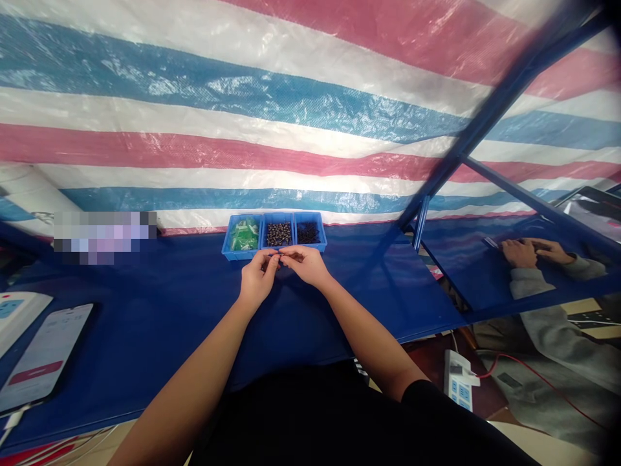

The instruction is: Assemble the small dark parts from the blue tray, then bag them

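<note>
Far left of the hands, on a dark blue cloth bench top (160, 310): a white power strip with blue panels (14, 310) and, just beside it, a smartphone with a pale screen (46, 356), both well apart from the left hand. Nearer that hand and farther forward, a pixelated patch (104, 236), contents unreadable.

Centre: left hand (257, 277) and right hand (305, 265), both clenched in a fingertip pinch, together grasping a tiny dark part (279, 257) between them. Part mostly hidden by the fingers; long axis too small to tell, and neither hand clearly nearer.

Just ahead of both hands, a blue plastic three-compartment tray (242, 257). In the left compartment, ahead of the left hand, green-and-clear bagged pieces (244, 234); in the middle compartment, directly ahead of the pinch, dark small parts with pale flecks (279, 234); in the right compartment, ahead of the right hand, black small parts (307, 233).

Behind the tray, a red, white and blue striped tarpaulin (242, 97). Right of the right hand, a dark blue metal shelf strut (490, 116); beyond it, a co-worker's two hands (521, 252) with grey sleeves (526, 281), well apart. Below these, on the floor, a second white power strip (458, 382) with a red cable (538, 382).
</note>
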Demonstrator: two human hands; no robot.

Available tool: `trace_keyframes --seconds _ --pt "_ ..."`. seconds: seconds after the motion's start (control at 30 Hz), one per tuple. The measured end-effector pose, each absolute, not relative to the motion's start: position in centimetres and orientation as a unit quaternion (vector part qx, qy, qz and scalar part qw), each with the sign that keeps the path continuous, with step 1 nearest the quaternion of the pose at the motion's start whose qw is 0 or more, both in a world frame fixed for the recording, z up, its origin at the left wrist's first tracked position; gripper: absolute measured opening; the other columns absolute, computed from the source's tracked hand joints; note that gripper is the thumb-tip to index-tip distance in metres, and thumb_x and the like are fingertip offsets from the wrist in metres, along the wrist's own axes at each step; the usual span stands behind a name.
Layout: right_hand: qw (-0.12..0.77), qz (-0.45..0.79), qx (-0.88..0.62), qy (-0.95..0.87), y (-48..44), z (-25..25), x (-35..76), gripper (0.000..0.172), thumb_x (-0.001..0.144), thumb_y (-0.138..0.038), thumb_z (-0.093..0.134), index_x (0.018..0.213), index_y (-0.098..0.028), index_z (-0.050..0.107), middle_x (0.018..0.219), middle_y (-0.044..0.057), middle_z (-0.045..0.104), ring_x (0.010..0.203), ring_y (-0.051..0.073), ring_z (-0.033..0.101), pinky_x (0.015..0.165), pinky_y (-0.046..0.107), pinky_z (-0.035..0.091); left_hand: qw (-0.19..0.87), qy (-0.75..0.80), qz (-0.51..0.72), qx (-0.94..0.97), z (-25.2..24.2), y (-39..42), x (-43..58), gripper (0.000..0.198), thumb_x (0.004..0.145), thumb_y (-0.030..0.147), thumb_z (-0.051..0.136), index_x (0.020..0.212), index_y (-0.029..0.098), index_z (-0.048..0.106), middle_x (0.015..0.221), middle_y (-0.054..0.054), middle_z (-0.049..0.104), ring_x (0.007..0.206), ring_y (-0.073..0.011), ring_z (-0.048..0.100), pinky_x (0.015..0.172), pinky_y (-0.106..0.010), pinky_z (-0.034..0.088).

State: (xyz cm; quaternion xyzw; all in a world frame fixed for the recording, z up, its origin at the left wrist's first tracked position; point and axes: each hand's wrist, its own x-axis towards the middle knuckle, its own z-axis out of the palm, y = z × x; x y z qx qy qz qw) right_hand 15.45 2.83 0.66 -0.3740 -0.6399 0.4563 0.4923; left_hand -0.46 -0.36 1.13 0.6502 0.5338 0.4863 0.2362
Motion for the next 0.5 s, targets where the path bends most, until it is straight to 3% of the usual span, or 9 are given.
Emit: trace_keyframes --seconds 0.13,0.37,0.5 --pt "0.491 0.459 -0.374 -0.639 2.84 0.62 15.55 0.032 0.079 -0.037 0.068 0.103 -0.017 0.071 0.093 0.007 0.073 0.076 0.015 0.068 0.076 0.029 0.056 0.237 0.532 0.489 0.65 1.01 -0.32 -0.4 0.03 0.089 0.042 0.054 0.108 0.02 0.062 0.076 0.0 0.07 0.067 -0.0136 0.066 0.062 -0.023 0.05" --pt "0.487 0.447 -0.377 -0.649 2.62 0.88 15.49 0.032 0.079 -0.037 0.069 0.104 -0.018 0.071 0.091 0.006 0.073 0.076 0.015 0.068 0.077 0.029 0.056 0.227 0.54 0.476 0.656 1.21 -0.35 -0.5 0.027 0.091 0.043 0.051 0.09 0.02 0.065 0.071 0.0 0.067 0.064 -0.0126 0.064 0.063 -0.022 0.05" --pt "0.498 0.46 -0.378 -0.631 2.77 0.7 15.42 0.032 0.078 -0.039 0.069 0.103 -0.017 0.071 0.091 0.006 0.073 0.076 0.015 0.068 0.076 0.029 0.057 0.238 0.532 0.489 0.648 1.14 -0.4 -0.47 0.029 0.089 0.042 0.054 0.106 0.02 0.062 0.073 0.001 0.068 0.064 -0.0128 0.065 0.061 -0.022 0.05"
